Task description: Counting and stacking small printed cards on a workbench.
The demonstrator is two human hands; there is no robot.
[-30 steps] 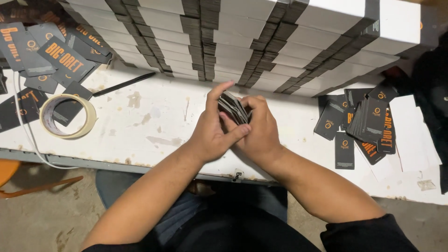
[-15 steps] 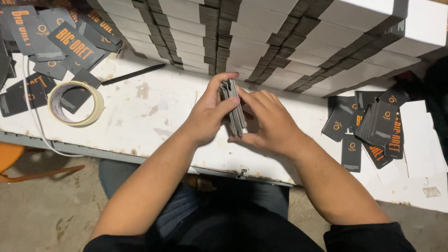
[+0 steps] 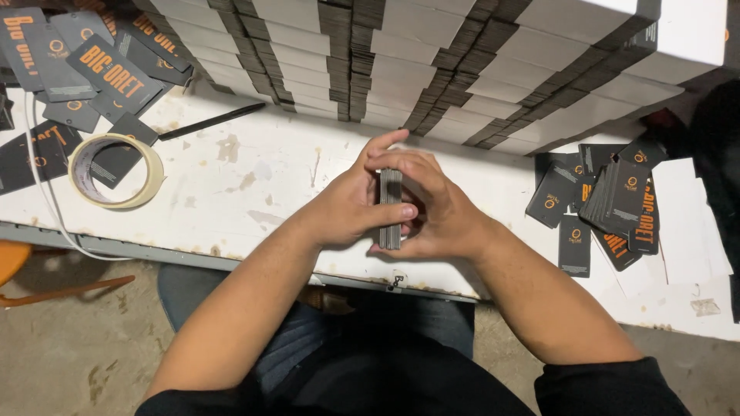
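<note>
Mid-frame, above the white table point(image 3: 254, 181): stack of dark tags point(image 3: 390, 208) on edge, clamped between left hand point(image 3: 351, 208) and right hand point(image 3: 435, 212), fingers curled shut around it. Behind, rows of white boxes point(image 3: 432, 46). Right, loose tags point(image 3: 609, 204). Left, tape roll point(image 3: 116, 171), black pen point(image 3: 212, 121).

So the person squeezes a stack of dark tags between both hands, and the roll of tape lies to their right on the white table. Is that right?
Not quite. In the head view the roll of tape lies to their left. Both the left hand and right hand do press the stack of dark tags, above the white table.
</note>
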